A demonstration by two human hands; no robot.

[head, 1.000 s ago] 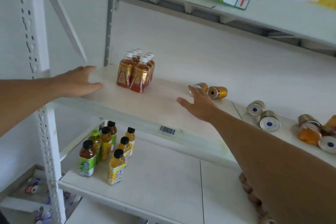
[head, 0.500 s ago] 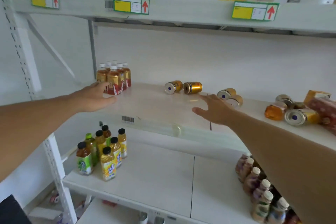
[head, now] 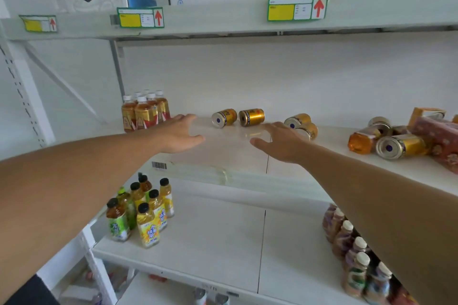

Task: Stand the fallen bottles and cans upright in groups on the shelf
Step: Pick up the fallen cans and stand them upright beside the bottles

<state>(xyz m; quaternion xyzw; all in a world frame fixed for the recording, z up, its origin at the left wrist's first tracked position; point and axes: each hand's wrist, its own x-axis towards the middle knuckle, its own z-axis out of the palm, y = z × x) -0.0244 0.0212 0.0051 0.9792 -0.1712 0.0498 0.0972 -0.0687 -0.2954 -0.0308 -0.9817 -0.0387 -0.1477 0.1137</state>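
Middle shelf, white. Both arms reach in over it, palms down, fingers straight and spread — neither hand holds anything.

Left hand hovers just right of the tea bottles, a tight upright cluster with white caps at the shelf's left end. Contact with the shelf surface: cannot tell.

Right hand sits near centre, fingers pointing toward the back wall.

Two gold cans lie on their sides side by side at the back, between and beyond the two hands, not touched. Another pair lies tipped just right of the right hand, partly hidden by its fingers.

Far right — a jumble: fallen orange bottle, a large tipped can, more cans behind, a red patterned pack.

Lower shelf: juice bottles standing grouped at left, another upright row at right beneath the right forearm.
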